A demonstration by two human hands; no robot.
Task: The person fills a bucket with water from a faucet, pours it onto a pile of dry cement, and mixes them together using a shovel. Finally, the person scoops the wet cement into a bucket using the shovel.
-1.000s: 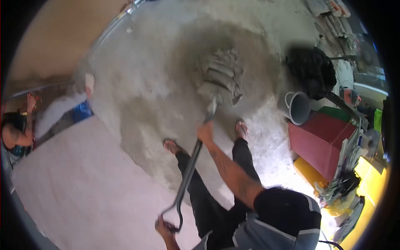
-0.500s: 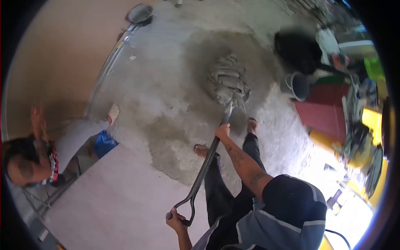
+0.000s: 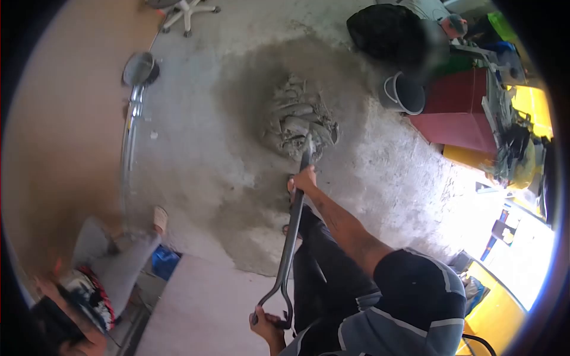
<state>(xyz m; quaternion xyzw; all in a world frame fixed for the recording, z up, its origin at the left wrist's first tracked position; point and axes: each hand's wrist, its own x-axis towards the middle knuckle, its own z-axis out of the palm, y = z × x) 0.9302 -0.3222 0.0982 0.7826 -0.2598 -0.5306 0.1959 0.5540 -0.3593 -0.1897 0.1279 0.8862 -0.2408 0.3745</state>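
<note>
A long-handled shovel (image 3: 289, 243) slants up from the lower middle, its blade end in a heap of wet grey mortar (image 3: 297, 118) on the concrete floor. The mortar hides most of the blade. My right hand (image 3: 304, 180) is wrapped round the lower shaft, close to the heap. At the top end, my left hand (image 3: 265, 325) grips the D-shaped handle. My feet are partly hidden behind the shaft and my right hand.
A grey bucket (image 3: 407, 95), a black bag (image 3: 386, 35) and a dark red box (image 3: 454, 110) stand to the right. Left are a round pan (image 3: 141, 70) with metal pipes and a seated person (image 3: 95, 285). A pale board (image 3: 208, 302) lies below; a wheeled chair base (image 3: 189, 12) is behind.
The view has turned and shifted, so the surroundings sit differently. The shovel now stands steeper, with both hands still on it. My legs have changed stance, and the seated person's arms have lowered.
</note>
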